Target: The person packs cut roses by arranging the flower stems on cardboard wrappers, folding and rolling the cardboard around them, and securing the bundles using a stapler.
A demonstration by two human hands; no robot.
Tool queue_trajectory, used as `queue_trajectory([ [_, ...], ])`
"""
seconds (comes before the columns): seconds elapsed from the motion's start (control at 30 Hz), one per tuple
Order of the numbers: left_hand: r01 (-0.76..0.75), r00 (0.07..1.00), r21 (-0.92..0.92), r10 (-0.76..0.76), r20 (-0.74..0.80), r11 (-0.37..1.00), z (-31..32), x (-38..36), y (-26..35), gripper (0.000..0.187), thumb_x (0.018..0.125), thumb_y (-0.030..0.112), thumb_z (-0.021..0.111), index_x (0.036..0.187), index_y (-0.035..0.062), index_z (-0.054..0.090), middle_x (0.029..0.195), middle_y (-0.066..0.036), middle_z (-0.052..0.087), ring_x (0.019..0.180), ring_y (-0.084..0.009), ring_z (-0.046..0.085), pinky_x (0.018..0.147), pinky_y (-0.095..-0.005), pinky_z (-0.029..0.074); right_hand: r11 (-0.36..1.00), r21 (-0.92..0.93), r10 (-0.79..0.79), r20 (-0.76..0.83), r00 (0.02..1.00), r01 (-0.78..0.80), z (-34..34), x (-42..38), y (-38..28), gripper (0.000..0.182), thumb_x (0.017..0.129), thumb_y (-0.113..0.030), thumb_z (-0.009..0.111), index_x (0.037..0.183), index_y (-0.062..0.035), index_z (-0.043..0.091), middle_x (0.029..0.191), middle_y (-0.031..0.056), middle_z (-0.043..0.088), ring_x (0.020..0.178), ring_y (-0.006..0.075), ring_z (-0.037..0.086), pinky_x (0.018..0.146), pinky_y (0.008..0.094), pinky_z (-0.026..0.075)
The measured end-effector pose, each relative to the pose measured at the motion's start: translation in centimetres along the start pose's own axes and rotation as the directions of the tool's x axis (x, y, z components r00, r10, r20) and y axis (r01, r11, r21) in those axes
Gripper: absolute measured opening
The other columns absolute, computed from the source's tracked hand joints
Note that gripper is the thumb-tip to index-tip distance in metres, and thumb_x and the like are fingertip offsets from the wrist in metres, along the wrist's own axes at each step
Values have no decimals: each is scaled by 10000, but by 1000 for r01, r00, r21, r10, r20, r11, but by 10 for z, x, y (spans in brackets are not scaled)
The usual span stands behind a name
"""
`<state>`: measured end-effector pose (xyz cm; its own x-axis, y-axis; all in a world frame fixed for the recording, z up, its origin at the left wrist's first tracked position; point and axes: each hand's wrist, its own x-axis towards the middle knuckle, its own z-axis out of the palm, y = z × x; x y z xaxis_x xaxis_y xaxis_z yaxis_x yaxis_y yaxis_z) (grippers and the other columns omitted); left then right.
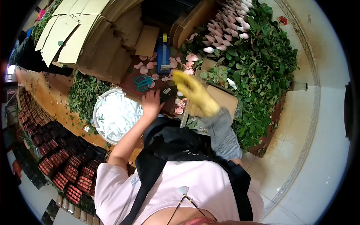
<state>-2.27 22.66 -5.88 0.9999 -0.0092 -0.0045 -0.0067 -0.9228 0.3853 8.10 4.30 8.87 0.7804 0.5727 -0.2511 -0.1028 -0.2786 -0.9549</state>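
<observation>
My left hand (pixel 151 105) is bare and lies at the near edge of the brown work table (pixel 129 73), fingers stretched out. Just beyond its fingertips are teal-handled scissors (pixel 143 83); a small dark object (pixel 165 96) sits to its right. A yellow glove covers my right hand (pixel 192 90), raised over the table with its fingers extended and nothing visible in them. Loose pink petals (pixel 173 63) lie scattered around a blue tape dispenser (pixel 163 56). Below the gloved hand is a cardboard piece (pixel 221 100).
A white tub (pixel 98 125) full of white sleeves stands left of my left arm. Leafy rose stems with wrapped pink heads (pixel 221 35) pile up on the right. Stacked flat cardboard (pixel 90 41) rises at the back left. Black trays with red contents (pixel 69 165) line the lower left.
</observation>
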Motion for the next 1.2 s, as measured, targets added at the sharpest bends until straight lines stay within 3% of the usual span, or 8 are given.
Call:
queue_trajectory([
  [0.13, -61, 990, 149, 78, -116, 987, 26, 22, -5, 759, 726, 427, 800, 1315, 32, 527, 1242, -154, 546, 1194, -351, 479, 974, -439, 398, 991, 122, 106, -433, 895, -58, 15, 120, 63, 525, 1010, -190, 580, 1462, 13, 405, 1396, 168, 540, 1290, 210, 519, 1061, 321, 438],
  [0.37, 55, 976, -253, -105, -189, 966, -29, -16, -17, 568, 796, 180, 745, 1289, -6, 534, 1264, -204, 522, 1226, -412, 465, 1034, -504, 374, 958, 230, 237, -305, 922, -170, 13, 116, -18, 203, 996, -167, 587, 940, 10, 669, 877, 74, 712, 797, 156, 680, 726, 290, 540],
  [0.53, 84, 966, -258, -142, -216, 962, -20, -33, -34, 448, 815, 140, 725, 1216, 13, 573, 1205, -195, 548, 1196, -415, 481, 1015, -492, 391, 868, 190, 486, -140, 863, -458, 45, 90, 84, 201, 972, -180, 596, 1002, -8, 696, 875, 103, 737, 703, 201, 692, 610, 329, 551],
  [0.6, 99, 964, -290, -164, -208, 952, -21, -25, -32, 414, 830, 132, 712, 1202, 5, 581, 1180, -190, 564, 1182, -413, 491, 1010, -495, 395, 590, -669, 184, -434, 882, -452, 43, 90, 108, 307, 923, -271, 650, 997, 25, 689, 839, 121, 723, 721, 188, 692, 640, 315, 534],
  [0.73, 20, 953, -285, -104, -285, 958, -33, -10, -33, 320, 843, 95, 683, 1139, -9, 619, 1147, -187, 589, 1135, -397, 528, 982, -490, 422, 886, 195, 446, -111, 888, -421, 37, 48, 11, 258, 1021, -221, 556, 1083, -3, 678, 980, 104, 741, 847, 178, 700, 738, 291, 549],
  [0.87, 2, 962, -326, -91, -259, 946, -34, -7, -34, 251, 860, 82, 654, 1090, -20, 648, 1115, -201, 617, 1107, -397, 546, 969, -485, 432, 961, 268, 147, -293, 945, -66, -42, -45, -75, 276, 1047, -236, 513, 1058, -12, 673, 1006, 121, 721, 848, 205, 701, 780, 340, 591],
  [1.0, 7, 971, -306, -80, -225, 952, -17, -9, -28, 253, 871, 79, 646, 1102, -25, 645, 1124, -190, 623, 1101, -392, 549, 970, -481, 430, 619, 277, 766, -5, 643, -735, -106, -105, 19, 402, 1003, -405, 579, 1011, -18, 687, 895, 102, 719, 780, 189, 693, 710, 323, 578],
  [1.2, -22, 972, -323, -54, -227, 946, -28, -9, -17, 236, 862, 66, 642, 1077, -29, 654, 1110, -188, 632, 1086, -391, 559, 967, -474, 435, 170, -865, 984, 120, 133, -472, -113, -89, 0, 516, 988, -502, 541, 1121, -27, 693, 854, 113, 709, 698, 222, 638, 634, 382, 536],
])
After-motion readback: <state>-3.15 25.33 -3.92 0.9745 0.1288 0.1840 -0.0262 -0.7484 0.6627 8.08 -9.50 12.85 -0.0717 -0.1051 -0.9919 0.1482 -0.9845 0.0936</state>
